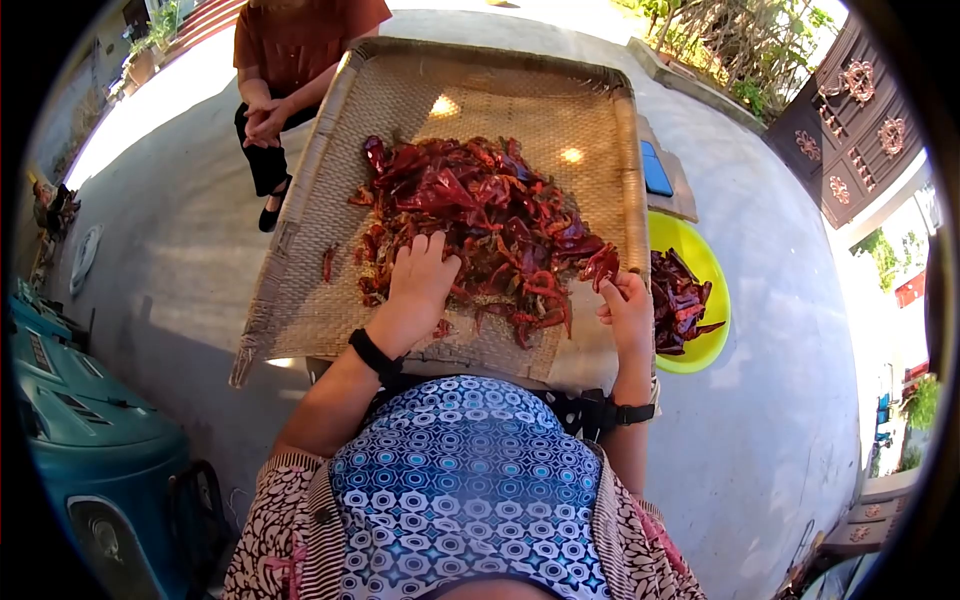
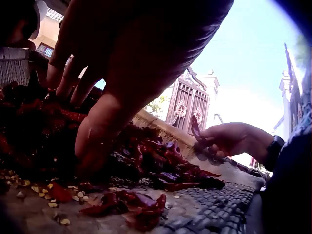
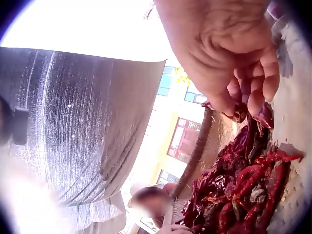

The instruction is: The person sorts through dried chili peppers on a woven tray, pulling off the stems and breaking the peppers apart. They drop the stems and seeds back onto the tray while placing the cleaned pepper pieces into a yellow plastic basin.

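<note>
Pale concrete ground (image 1: 780, 430) is stretching around you, with a teal machine (image 1: 110, 430) standing at your left. A big woven tray (image 1: 510, 90) is lying before you, and a person (image 1: 300, 50) in a rust-red top is sitting by its far left side. A broad heap of dried red peppers (image 1: 480, 200) is covering the tray's middle. A yellow basin (image 1: 718, 300), holding more dark red peppers (image 1: 678, 300), is sitting just beside the tray's right edge. Your left hand (image 1: 418, 285) is reaching into the heap's near side, fingers extended and touching peppers. Your right hand (image 1: 628, 310) is pinching a single pepper (image 1: 601, 263) at the heap's right edge, near the rim. One stray pepper (image 1: 328, 263) is lying left of the heap; pale seeds (image 2: 52, 204) are scattering the weave near your left hand.
</note>
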`<move>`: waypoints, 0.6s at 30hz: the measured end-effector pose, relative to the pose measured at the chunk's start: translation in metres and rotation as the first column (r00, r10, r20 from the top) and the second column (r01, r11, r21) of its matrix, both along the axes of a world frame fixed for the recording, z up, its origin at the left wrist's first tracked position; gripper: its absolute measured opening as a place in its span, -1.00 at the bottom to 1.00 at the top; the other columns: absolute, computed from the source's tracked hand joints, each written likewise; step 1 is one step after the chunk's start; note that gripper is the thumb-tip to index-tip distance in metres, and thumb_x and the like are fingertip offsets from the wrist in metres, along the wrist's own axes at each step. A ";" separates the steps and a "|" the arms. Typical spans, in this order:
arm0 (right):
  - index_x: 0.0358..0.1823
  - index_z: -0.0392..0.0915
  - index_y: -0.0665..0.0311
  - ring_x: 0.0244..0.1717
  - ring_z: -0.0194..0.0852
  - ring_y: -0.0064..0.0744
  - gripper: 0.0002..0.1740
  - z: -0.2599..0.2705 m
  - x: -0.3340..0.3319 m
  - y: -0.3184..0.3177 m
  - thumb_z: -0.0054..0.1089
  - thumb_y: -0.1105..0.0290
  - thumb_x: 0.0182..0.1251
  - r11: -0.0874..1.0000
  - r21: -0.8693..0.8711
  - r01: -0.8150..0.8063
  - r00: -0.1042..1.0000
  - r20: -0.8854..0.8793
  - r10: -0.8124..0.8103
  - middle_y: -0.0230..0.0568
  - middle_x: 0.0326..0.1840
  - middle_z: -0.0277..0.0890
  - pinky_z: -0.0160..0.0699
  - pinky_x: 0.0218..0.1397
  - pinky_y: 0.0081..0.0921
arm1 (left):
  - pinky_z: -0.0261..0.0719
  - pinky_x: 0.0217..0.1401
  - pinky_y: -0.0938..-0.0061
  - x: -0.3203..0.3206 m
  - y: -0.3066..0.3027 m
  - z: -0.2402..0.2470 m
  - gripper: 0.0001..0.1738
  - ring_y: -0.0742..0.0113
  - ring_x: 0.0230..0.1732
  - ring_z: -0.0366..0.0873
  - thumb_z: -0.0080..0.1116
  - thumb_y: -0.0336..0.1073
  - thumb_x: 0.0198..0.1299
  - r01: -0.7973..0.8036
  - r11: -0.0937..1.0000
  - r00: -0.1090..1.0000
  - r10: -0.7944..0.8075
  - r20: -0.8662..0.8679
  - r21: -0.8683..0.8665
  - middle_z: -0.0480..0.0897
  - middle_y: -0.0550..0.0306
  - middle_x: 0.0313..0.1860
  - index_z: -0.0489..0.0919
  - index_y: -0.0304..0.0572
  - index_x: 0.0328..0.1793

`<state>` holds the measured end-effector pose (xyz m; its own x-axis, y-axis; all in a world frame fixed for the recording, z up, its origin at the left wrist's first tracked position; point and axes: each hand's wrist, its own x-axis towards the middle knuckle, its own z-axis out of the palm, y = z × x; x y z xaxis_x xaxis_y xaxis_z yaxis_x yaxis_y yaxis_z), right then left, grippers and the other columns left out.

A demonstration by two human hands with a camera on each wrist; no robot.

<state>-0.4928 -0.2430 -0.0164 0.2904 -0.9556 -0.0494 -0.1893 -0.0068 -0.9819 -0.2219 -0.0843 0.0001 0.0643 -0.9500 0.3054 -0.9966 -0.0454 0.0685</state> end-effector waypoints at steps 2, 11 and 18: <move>-0.10 0.49 0.24 -0.51 0.41 -0.63 -0.79 0.012 -0.015 -0.006 0.20 0.28 0.39 0.989 0.003 0.145 0.971 0.190 -0.143 -0.31 -0.29 0.56 0.42 -0.42 -0.65 | 0.26 0.25 0.06 -0.013 0.000 0.003 -0.61 -0.19 0.32 0.25 0.22 -0.52 -0.05 0.058 0.997 0.995 -0.054 0.088 -0.044 0.39 -0.19 0.20 0.54 -0.24 0.00; 0.20 0.41 0.11 -0.35 0.55 -0.43 -0.59 0.014 0.000 -0.007 0.15 0.17 0.41 0.997 -0.081 0.018 0.998 -0.063 -0.023 -0.21 -0.09 0.56 0.54 -0.34 -0.51 | 0.00 0.46 -0.19 -0.071 -0.036 -0.027 -0.37 -0.13 0.53 0.08 0.33 0.04 0.03 0.547 0.814 0.837 -0.541 -0.085 0.198 0.37 0.03 0.42 0.56 0.17 0.28; 0.13 0.41 0.00 -0.12 0.56 0.06 -0.61 0.005 0.035 -0.008 0.23 0.21 0.30 0.860 -0.427 -0.279 0.617 -0.766 -0.180 -0.10 -0.05 0.46 0.49 -0.12 -0.06 | 0.23 0.24 0.13 -0.054 -0.019 -0.024 -0.50 0.08 0.29 0.34 0.35 -0.02 0.00 0.421 0.880 0.906 -0.420 -0.054 0.221 0.51 0.11 0.16 0.64 0.01 0.09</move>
<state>-0.4575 -0.2506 -0.0112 0.4092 -0.8979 0.1622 -0.8373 -0.4402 -0.3243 -0.2756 -0.1035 -0.0235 -0.3554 -0.9310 0.0835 -0.9253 0.3630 0.1100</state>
